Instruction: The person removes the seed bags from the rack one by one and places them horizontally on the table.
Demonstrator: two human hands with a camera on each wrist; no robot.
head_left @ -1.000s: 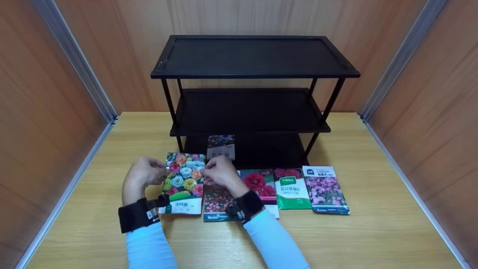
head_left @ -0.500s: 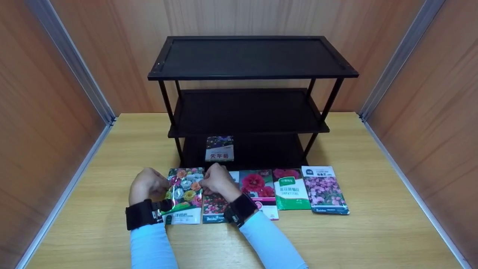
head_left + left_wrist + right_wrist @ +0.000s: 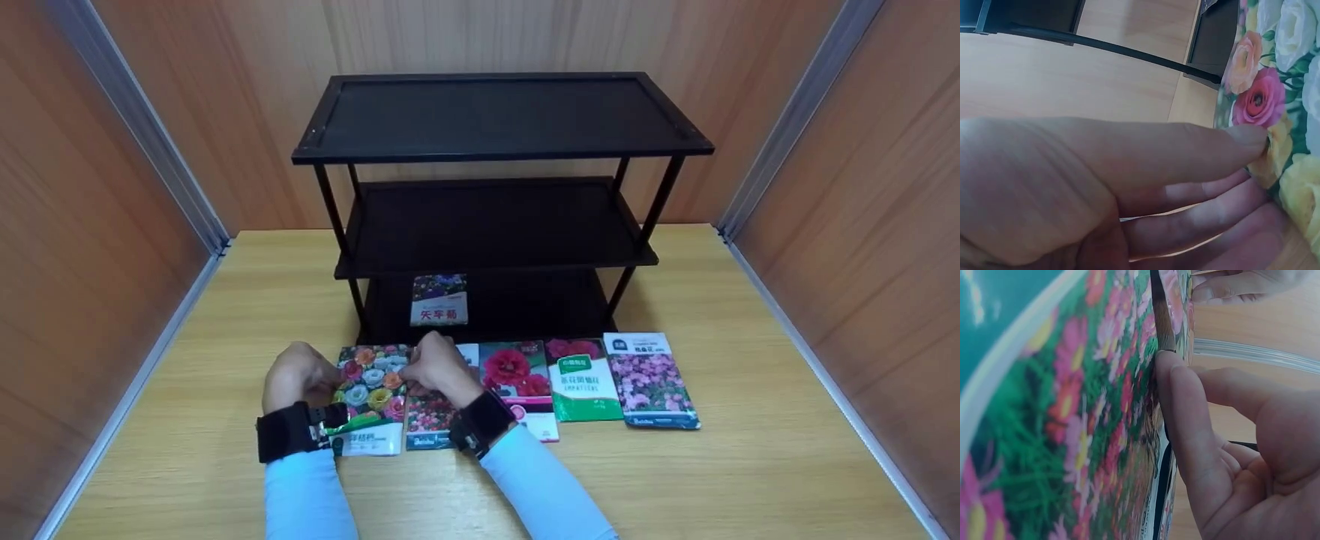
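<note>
A flower seed packet [image 3: 373, 382] with multicoloured blooms lies at the left end of a row on the table. At its left edge, my left hand [image 3: 298, 375] pinches it; in the left wrist view the thumb [image 3: 1185, 143] is on the printed face and the other fingers are at the edge. My right hand [image 3: 439, 367] holds the same packet by its right edge, fingertips at the narrow gap beside a red-and-pink flower packet [image 3: 430, 420]. That neighbouring packet is partly covered by the right hand.
Rightward in the row lie a magenta flower packet [image 3: 517, 375], a green-and-white packet [image 3: 586, 382] and a pink flower packet [image 3: 651, 382]. Behind stands a black three-tier shelf [image 3: 495, 225], a cornflower packet [image 3: 439, 300] on its bottom tier. Wooden walls [image 3: 847, 180] enclose the table.
Both hands have brought the multicoloured packet down and toward me, into line with the row. Over the last half second it has shifted only slightly. The other packets stay in place.
</note>
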